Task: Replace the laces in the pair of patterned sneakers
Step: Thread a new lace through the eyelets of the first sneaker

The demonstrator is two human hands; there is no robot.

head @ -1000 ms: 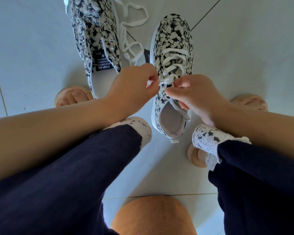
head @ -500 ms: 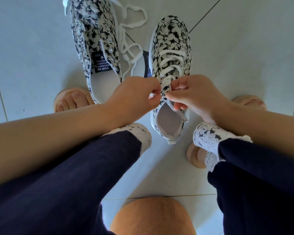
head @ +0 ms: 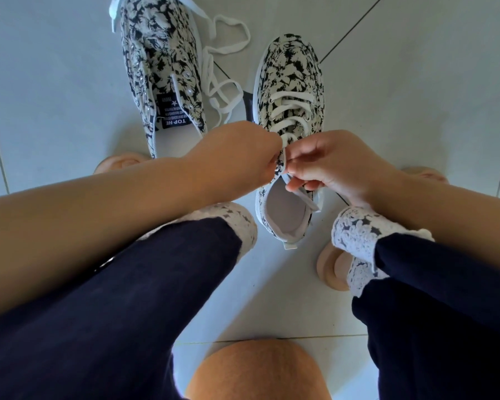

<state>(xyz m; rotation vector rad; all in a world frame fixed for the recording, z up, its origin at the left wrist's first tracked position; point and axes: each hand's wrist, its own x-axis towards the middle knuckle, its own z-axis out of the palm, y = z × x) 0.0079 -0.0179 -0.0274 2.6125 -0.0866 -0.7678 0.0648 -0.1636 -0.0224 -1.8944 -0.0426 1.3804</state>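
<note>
Head view: left hand (head: 237,158) grips the right sneaker (head: 292,64), right hand (head: 332,166) pinches its lace (head: 292,96), which may slip out if slackened.

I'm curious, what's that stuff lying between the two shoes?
A loose white lace lies tangled on the floor between the unlaced sneaker and the laced sneaker, seen in the head view.

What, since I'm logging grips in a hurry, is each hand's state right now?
Left hand: closed, pinching the eyelet edge of the laced sneaker.
Right hand: closed, pinching the white lace.
</note>
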